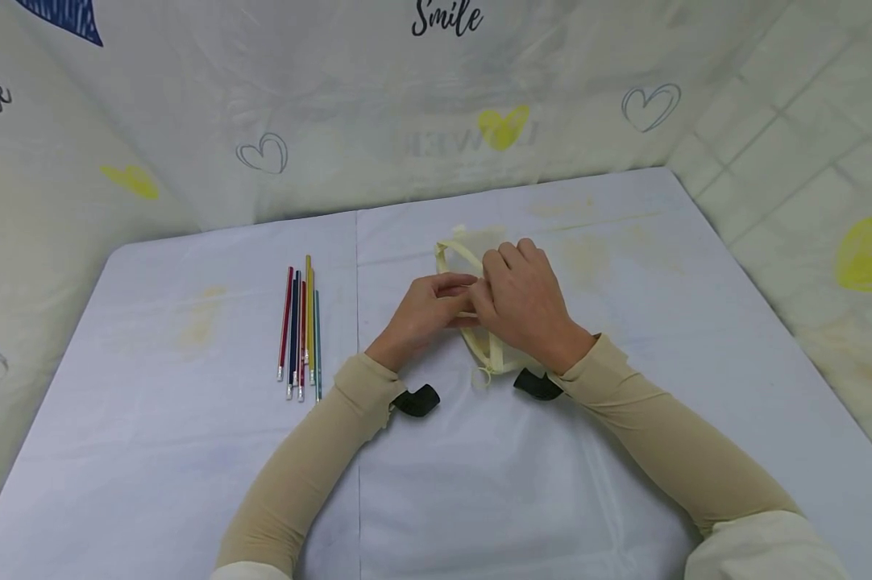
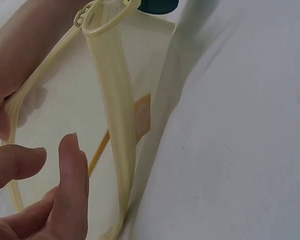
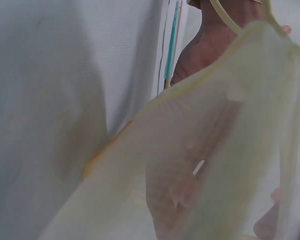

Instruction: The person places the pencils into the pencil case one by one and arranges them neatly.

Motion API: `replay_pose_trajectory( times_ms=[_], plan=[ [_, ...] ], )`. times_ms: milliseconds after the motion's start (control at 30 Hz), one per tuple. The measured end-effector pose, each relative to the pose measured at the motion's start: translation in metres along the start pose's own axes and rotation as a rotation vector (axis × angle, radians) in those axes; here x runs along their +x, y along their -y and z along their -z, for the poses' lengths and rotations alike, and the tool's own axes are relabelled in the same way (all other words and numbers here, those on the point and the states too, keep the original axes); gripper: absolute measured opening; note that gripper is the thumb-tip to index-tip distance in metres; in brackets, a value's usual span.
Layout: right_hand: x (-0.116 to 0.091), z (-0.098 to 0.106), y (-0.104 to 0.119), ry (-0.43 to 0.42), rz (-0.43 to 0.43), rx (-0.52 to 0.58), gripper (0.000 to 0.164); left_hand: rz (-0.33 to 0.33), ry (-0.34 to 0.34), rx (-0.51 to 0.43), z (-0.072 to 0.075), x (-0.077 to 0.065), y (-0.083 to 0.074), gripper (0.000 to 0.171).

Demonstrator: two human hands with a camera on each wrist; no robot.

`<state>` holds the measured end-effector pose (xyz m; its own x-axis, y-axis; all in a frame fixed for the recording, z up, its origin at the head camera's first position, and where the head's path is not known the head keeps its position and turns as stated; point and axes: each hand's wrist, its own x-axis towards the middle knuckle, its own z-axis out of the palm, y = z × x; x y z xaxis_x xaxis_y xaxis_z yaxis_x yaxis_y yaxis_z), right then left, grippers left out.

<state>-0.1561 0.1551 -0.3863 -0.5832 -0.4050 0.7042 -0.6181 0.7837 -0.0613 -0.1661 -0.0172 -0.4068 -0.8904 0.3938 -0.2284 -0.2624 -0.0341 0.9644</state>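
The right hand (image 1: 519, 302) pinches the pale-yellow, translucent mesh zip pouch (image 3: 235, 145); the left hand (image 1: 421, 312) is loose, holding nothing. Probably light and limp, it is best held by its zipper edge (image 2: 113, 90).

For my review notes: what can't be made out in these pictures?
Head: the fingertips of the left hand, partly hidden behind the right hand.
Left wrist: the left hand's base, cut off by the picture's edge.
Left wrist: the pale marking on the orange tag, too faint to read.
Left wrist: the orange strip, its ends hidden by a finger and the zip band of the pouch.
Right wrist: the left hand's fingers, veiled by the blurred pouch.
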Motion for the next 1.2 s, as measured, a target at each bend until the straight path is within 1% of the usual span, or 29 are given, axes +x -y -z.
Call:
replay_pose_trajectory(
  times_ms=[233, 367, 400, 500, 600, 733, 833, 900, 1000, 1100, 1200],
  plan=[
    [0.002, -0.002, -0.002, -0.034, 0.003, 0.002, 0.027, -0.029, -0.011, 0.043, 0.008, -0.005, -0.005, 0.04],
    [0.003, -0.003, -0.003, -0.053, -0.007, -0.004, 0.025, -0.028, -0.046, 0.084, 0.018, -0.012, -0.009, 0.041],
    [0.004, -0.003, -0.003, -0.046, -0.01, -0.01, 0.026, -0.026, -0.058, 0.101, 0.022, -0.014, -0.009, 0.041],
    [0.005, -0.003, -0.004, -0.027, -0.013, -0.039, 0.026, -0.009, -0.096, 0.175, 0.034, -0.021, -0.011, 0.039],
    [0.006, -0.002, -0.004, -0.041, 0.001, -0.063, 0.027, 0.015, -0.133, 0.248, 0.049, -0.031, -0.014, 0.04],
    [0.007, -0.001, -0.005, -0.091, 0.033, -0.08, 0.029, 0.039, -0.165, 0.363, 0.069, -0.048, -0.019, 0.043],
    [0.006, -0.002, -0.004, -0.101, 0.045, -0.086, 0.029, 0.056, -0.182, 0.471, 0.085, -0.061, -0.021, 0.045],
    [0.004, -0.002, -0.004, -0.101, 0.046, -0.082, 0.028, 0.07, -0.2, 0.525, 0.095, -0.07, -0.021, 0.046],
    [0.003, -0.002, -0.002, -0.092, 0.046, -0.088, 0.027, 0.079, -0.232, 0.573, 0.111, -0.082, -0.021, 0.049],
    [0.001, -0.001, 0.0, -0.08, 0.046, -0.088, 0.026, 0.063, -0.267, 0.59, 0.125, -0.092, -0.023, 0.051],
    [0.0, -0.001, 0.0, -0.054, 0.045, -0.08, 0.025, 0.049, -0.306, 0.596, 0.136, -0.102, -0.024, 0.055]
  ],
)
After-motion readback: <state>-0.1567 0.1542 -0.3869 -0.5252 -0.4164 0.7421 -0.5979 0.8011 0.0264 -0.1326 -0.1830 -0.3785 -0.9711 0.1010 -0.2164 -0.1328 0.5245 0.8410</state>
